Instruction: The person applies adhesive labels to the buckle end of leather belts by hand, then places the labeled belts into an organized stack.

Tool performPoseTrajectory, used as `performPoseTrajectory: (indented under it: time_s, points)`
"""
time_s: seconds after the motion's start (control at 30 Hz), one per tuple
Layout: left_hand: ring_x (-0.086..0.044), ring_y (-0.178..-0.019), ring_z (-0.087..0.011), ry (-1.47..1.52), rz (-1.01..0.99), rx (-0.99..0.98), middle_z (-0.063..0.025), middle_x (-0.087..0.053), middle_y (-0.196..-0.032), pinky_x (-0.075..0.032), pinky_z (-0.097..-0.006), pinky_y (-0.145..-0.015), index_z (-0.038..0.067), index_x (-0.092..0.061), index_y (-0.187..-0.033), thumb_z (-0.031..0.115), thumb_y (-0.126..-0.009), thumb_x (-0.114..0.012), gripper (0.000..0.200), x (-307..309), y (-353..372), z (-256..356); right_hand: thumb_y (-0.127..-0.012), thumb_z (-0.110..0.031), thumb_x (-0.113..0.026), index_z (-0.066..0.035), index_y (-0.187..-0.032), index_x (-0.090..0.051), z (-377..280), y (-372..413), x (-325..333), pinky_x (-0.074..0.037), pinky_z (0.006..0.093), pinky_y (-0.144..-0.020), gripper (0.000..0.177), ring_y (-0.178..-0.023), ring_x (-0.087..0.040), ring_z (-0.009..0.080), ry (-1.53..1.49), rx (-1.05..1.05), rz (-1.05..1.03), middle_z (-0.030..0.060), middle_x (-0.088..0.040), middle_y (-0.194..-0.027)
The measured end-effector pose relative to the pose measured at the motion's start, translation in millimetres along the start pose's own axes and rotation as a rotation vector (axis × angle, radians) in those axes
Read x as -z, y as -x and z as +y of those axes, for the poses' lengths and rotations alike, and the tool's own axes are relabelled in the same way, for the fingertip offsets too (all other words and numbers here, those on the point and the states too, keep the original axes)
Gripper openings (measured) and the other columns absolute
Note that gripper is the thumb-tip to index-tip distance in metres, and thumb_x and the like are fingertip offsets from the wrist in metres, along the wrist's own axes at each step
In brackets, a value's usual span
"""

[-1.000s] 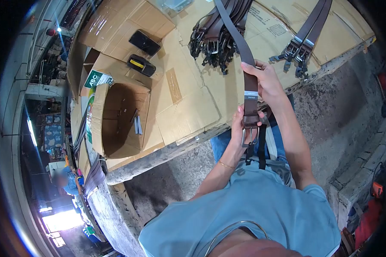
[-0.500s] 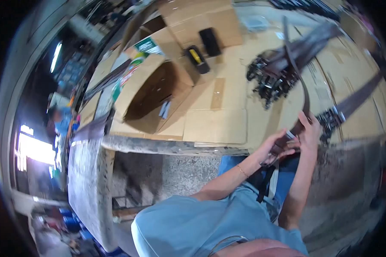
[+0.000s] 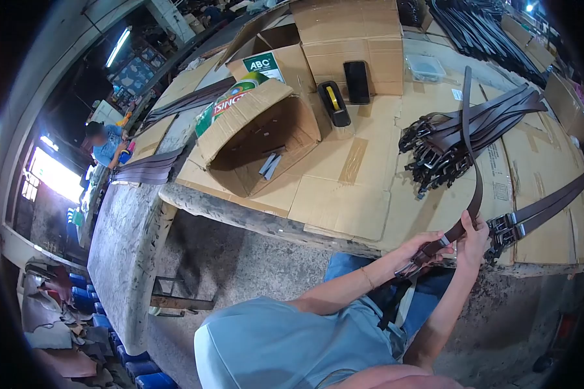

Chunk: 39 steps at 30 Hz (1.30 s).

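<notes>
A dark brown belt (image 3: pixel 478 191) runs down between my two hands, its long tail curving up over the tabletop. My left hand (image 3: pixel 416 248) grips it near the buckle end, just beyond the table's front edge. Close beside it, my right hand (image 3: pixel 472 245) pinches the strap between thumb and fingers. A pale band (image 3: pixel 444 240) wraps the belt between the hands. To the right of my right hand lie a couple of brown belts with dark metal buckles (image 3: pixel 503 232). Farther back is a heap of similar belts (image 3: pixel 457 139), buckles toward me.
An open cardboard box (image 3: pixel 263 139) lies tipped on the cardboard-covered table (image 3: pixel 340 206). Behind it are a black-and-yellow tool (image 3: pixel 334 104), a black phone-like slab (image 3: pixel 357 82) and a clear plastic tub (image 3: pixel 425 67). Dark straps (image 3: pixel 483 32) lie at the back. Another person (image 3: pixel 109 144) is far left.
The view has shifted, so the table and hands sit lower in the picture, and it is sharper now. Both hands still hold the belt, in nearly the same pose.
</notes>
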<state>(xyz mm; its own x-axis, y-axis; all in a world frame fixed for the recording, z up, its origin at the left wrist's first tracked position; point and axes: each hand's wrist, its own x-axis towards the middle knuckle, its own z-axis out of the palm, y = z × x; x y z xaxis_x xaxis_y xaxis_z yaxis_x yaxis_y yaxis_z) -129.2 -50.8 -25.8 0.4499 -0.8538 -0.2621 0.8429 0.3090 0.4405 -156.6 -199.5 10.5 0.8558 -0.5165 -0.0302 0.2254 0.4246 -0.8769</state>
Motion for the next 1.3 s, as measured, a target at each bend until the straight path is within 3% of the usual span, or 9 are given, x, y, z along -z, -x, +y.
performPoseTrajectory:
  time_s: [0.13,0.3,0.43,0.5,0.7,0.97,1.3]
  points:
    - [-0.061,-0.093,-0.0150,-0.014,-0.036,0.075,-0.0096,-0.063,-0.104,-0.051,-0.0244,-0.070,0.001,-0.053,-0.112,0.033,-0.090,-0.055,0.039,2,1,2,-0.081,-0.008,-0.069,0.003,-0.100,-0.059,-2,-2,-4,-0.047,0.0228,-0.064,0.024,-0.073,-0.058,0.0093,0.010,-0.010,0.024,0.0051,-0.064,-0.089]
    - [-0.063,-0.088,-0.0150,0.053,0.085,0.012,-0.0110,-0.063,-0.099,-0.051,-0.0209,-0.064,0.000,-0.055,-0.110,0.033,-0.091,-0.053,0.038,-2,-3,-3,-0.080,-0.006,-0.069,0.003,-0.100,-0.060,3,-9,3,-0.047,0.0229,-0.064,0.024,-0.073,-0.059,0.0097,-0.009,0.015,0.056,0.0050,-0.064,-0.088]
    - [-0.063,-0.087,-0.0160,0.072,-0.019,0.075,-0.0125,-0.063,-0.101,-0.053,-0.0208,-0.066,-0.001,-0.054,-0.109,0.033,-0.092,-0.053,0.038,5,2,-4,-0.080,-0.007,-0.070,0.002,-0.100,-0.060,5,-8,-2,-0.047,0.0223,-0.064,0.024,-0.072,-0.058,0.0097,-0.020,0.011,0.064,0.0048,-0.064,-0.088]
    - [-0.063,-0.090,-0.0172,0.108,0.094,0.046,-0.0130,-0.062,-0.105,-0.055,-0.0227,-0.073,-0.003,-0.054,-0.110,0.033,-0.092,-0.052,0.041,-3,6,-2,-0.080,-0.008,-0.071,0.002,-0.100,-0.060,8,-6,-1,-0.046,0.0221,-0.064,0.025,-0.071,-0.058,0.0101,-0.030,-0.008,0.036,0.0052,-0.064,-0.088]
    - [-0.061,-0.101,-0.0212,0.126,0.071,0.097,-0.0183,-0.059,-0.112,-0.054,-0.0251,-0.083,-0.004,-0.049,-0.118,0.032,-0.090,-0.057,0.047,-20,4,1,-0.078,-0.013,-0.073,0.003,-0.098,-0.060,-6,-1,2,-0.047,0.0225,-0.060,0.029,-0.068,-0.059,0.0107,0.055,-0.071,-0.007,0.0046,-0.063,-0.084]
    - [-0.062,-0.098,-0.0183,0.144,0.055,0.105,-0.0169,-0.059,-0.115,-0.055,-0.0226,-0.078,-0.001,-0.048,-0.121,0.028,-0.087,-0.062,0.047,-26,2,1,-0.079,-0.012,-0.071,0.004,-0.098,-0.060,-15,0,2,-0.049,0.0242,-0.063,0.027,-0.071,-0.060,0.0118,0.049,-0.050,-0.024,0.0068,-0.064,-0.087]
    - [-0.061,-0.101,-0.0202,0.113,0.174,0.018,-0.0130,-0.062,-0.105,-0.054,-0.0251,-0.074,-0.001,-0.053,-0.113,0.033,-0.086,-0.064,0.045,-21,-3,-4,-0.077,-0.004,-0.072,0.003,-0.095,-0.060,-10,-8,-2,-0.049,0.0246,-0.064,0.023,-0.071,-0.061,0.0115,-0.024,-0.017,0.033,0.0060,-0.064,-0.084]
